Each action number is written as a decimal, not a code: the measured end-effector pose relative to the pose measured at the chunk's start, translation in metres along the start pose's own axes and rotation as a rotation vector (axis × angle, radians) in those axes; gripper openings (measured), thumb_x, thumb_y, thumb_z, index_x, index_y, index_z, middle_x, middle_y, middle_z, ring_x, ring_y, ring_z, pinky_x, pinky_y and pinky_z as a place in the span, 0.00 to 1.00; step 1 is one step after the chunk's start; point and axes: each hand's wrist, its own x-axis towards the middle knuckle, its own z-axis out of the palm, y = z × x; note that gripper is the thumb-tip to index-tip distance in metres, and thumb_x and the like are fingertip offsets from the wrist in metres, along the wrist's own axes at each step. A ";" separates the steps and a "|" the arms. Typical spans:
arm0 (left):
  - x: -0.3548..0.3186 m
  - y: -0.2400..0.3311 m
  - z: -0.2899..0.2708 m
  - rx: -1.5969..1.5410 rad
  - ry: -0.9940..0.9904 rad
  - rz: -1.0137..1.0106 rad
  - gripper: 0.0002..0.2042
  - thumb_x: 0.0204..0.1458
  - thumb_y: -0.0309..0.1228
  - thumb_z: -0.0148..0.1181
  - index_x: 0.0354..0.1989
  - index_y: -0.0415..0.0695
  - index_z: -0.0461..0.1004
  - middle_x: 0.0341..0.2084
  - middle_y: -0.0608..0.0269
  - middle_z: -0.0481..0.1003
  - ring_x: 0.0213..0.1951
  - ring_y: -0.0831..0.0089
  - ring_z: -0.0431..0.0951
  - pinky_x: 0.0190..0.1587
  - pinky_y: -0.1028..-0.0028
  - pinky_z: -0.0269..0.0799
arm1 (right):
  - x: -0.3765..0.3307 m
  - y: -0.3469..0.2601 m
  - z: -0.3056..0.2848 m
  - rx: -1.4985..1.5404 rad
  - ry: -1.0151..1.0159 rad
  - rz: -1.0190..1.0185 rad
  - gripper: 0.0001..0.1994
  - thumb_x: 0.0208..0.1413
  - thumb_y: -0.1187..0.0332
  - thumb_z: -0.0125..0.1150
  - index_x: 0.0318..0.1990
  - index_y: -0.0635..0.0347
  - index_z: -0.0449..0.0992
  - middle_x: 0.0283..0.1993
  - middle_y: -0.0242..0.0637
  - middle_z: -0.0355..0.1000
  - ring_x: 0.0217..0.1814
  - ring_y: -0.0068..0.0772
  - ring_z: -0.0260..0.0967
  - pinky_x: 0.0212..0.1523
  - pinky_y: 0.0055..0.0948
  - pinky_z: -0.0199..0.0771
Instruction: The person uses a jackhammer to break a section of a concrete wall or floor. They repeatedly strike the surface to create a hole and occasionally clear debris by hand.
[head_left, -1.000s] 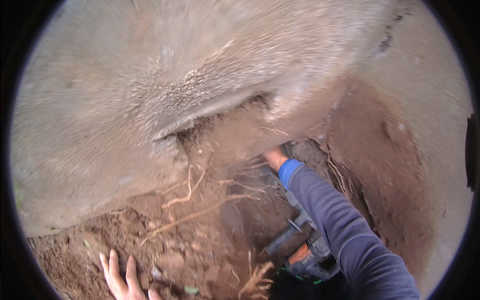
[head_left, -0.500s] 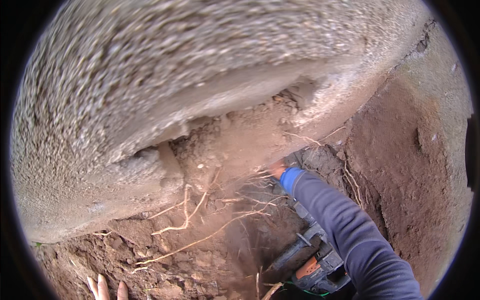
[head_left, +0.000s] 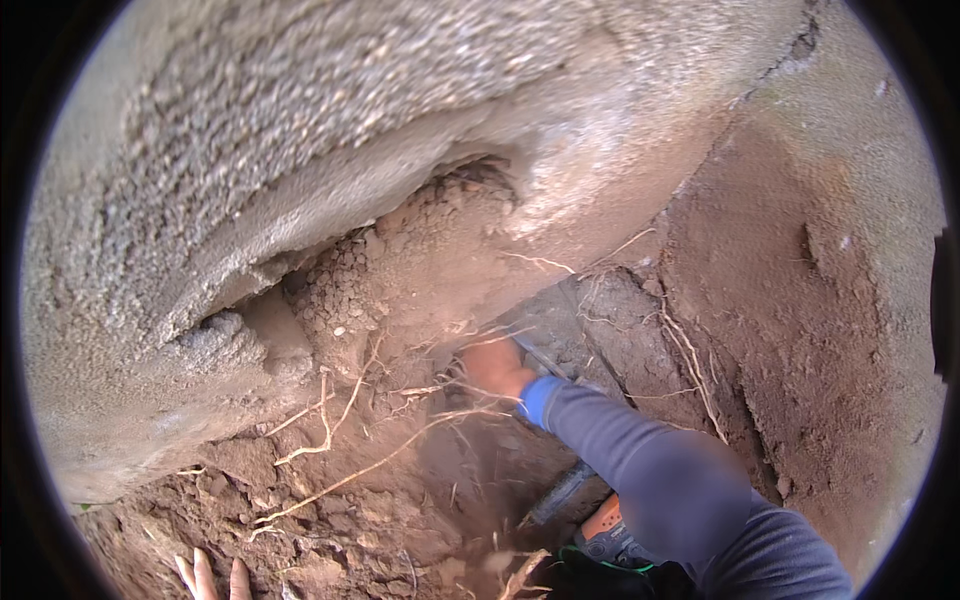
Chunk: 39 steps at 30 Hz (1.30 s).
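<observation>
My right hand reaches down to the soil at the foot of a rough wall, among thin roots. Its fingers are blurred and partly hidden, so I cannot make out whether they hold anything. Just beside it runs a thin grey rod or edge. Under my right forearm lies an orange and dark power tool with a side handle, partly covered by the sleeve. At the lower left, my left hand rests on the loose soil, fingers apart, only their ends showing.
The rough wall rises over the dig, with a hollow of crumbled rubble beneath its edge. Long pale roots stick out of the soil. To the right stands a reddish earth bank. A green cord lies by the tool.
My right hand has moved left and slightly down, showing more of itself. The view has shifted, and my forearm covers more of the tool. My left hand stays on the soil.
</observation>
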 end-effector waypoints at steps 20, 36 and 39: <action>-0.001 0.002 0.003 0.002 0.022 0.001 0.32 0.65 0.54 0.41 0.58 0.35 0.74 0.65 0.41 0.66 0.70 0.38 0.58 0.70 0.41 0.51 | -0.061 0.095 -0.025 -0.059 -0.036 -0.056 0.23 0.61 0.53 0.55 0.55 0.59 0.77 0.60 0.47 0.72 0.64 0.53 0.68 0.68 0.45 0.62; -0.024 -0.025 0.016 0.114 0.128 0.067 0.27 0.63 0.48 0.45 0.58 0.38 0.74 0.68 0.46 0.63 0.72 0.44 0.55 0.72 0.51 0.50 | -0.450 -0.007 -0.048 1.003 0.134 1.009 0.27 0.48 0.59 0.68 0.53 0.67 0.74 0.55 0.56 0.71 0.61 0.60 0.68 0.59 0.48 0.70; -0.024 -0.026 0.019 0.105 0.160 0.078 0.26 0.62 0.46 0.48 0.57 0.37 0.75 0.67 0.46 0.64 0.72 0.44 0.56 0.71 0.50 0.50 | -0.471 -0.023 -0.026 0.821 -0.041 1.149 0.43 0.48 0.56 0.68 0.67 0.73 0.57 0.64 0.67 0.60 0.66 0.65 0.62 0.66 0.49 0.66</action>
